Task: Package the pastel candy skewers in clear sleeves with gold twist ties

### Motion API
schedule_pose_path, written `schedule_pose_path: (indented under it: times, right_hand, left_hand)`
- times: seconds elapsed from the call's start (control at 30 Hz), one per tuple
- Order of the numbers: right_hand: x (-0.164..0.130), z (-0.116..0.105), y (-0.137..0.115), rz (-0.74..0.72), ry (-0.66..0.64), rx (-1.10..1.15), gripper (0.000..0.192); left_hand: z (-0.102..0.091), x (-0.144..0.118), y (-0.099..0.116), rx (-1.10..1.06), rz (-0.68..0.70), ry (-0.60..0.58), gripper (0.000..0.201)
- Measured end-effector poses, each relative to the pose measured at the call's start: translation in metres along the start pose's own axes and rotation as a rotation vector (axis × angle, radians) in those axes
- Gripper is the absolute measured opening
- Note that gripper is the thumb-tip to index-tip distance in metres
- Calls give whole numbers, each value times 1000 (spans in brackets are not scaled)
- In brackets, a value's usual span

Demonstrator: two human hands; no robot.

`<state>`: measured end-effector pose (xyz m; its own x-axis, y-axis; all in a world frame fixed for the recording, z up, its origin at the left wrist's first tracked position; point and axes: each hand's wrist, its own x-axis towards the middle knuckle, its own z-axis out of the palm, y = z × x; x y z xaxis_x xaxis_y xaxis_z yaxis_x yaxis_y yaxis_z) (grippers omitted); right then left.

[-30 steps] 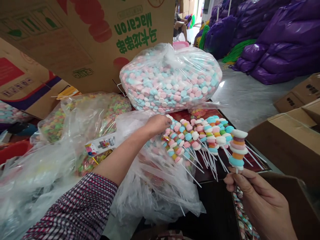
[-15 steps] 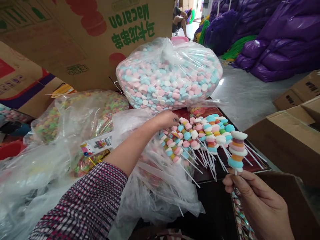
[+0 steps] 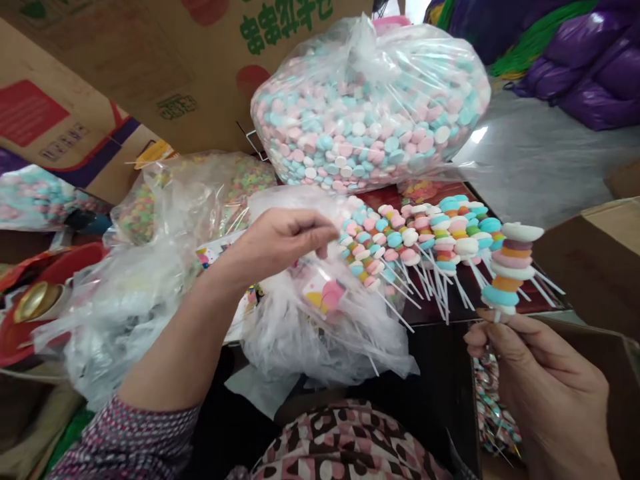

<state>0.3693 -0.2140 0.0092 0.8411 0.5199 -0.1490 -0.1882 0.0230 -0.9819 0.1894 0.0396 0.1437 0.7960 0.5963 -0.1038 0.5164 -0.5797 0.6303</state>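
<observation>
My right hand [image 3: 543, 373] pinches the stick of an upright marshmallow skewer [image 3: 511, 270], stacked with white, pink, orange, purple and blue pieces. My left hand [image 3: 293, 240] is closed, its thumb and fingers curled together over crumpled clear plastic bags [image 3: 320, 353]. Just below those fingertips shows a clear wrapper with a pink and yellow print [image 3: 324, 295]; I cannot tell if the fingers grip it. Right of the left hand, a row of marshmallow skewers [image 3: 425, 233] lies with white sticks toward me on the dark red table [image 3: 375, 198].
Behind the skewers sits a big clear bag of pastel marshmallows [image 3: 370, 113]. A bag of green and orange sweets [image 3: 145, 207] lies to its left. Cardboard boxes [image 3: 165, 87] rise behind. An open carton [image 3: 595, 260] stands at right, a red basin [image 3: 20, 340] at left.
My left hand has drawn back left from the skewer row, and the pink and yellow print now shows under it. The right hand still holds its skewer. The view has tipped down.
</observation>
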Motion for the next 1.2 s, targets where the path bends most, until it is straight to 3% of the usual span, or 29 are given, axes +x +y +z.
schedule_pose_path:
  times: [0.07,0.13,0.23,0.33,0.47,0.53,0.63,0.7,0.77,0.87,0.97,1.03,1.2]
  right_hand:
    - [-4,4,-2,-7,-32,14,23]
    - [-7,12,-1,-44,-99,15,21]
    - [-11,32,0,-80,-270,4,19]
    - [-16,60,-5,-58,-497,34,13]
    - [-31,98,-11,45,-815,69,20]
    - [-41,113,-6,167,-889,94,23]
    - [-54,130,12,271,-844,73,27]
    - [-56,137,26,242,-772,31,28]
    - [-52,143,34,162,-706,3,27]
    - [-40,153,35,4,-634,-10,25]
    - [-27,164,32,-91,-571,-4,25]
    - [-20,169,32,-141,-527,-9,24]
    - [-11,170,39,-207,-490,-48,22]
  left_hand:
    - [4,-31,-13,71,-11,-129,33]
    - [19,-54,-32,198,19,-128,30]
    - [51,-75,-59,421,18,107,33]
    - [73,-87,-72,449,79,171,36]
    - [74,-104,-75,373,78,408,28]
    - [72,-113,-77,314,61,505,22]
    - [76,-126,-78,228,191,504,19]
    - [85,-132,-77,182,276,555,20]
    - [94,-134,-74,185,270,555,23]
    - [100,-127,-70,321,157,289,27]
    - [94,-117,-73,475,48,19,27]
    - [85,-116,-80,530,-41,-41,26]
    - [57,-134,-95,605,-327,-7,34]
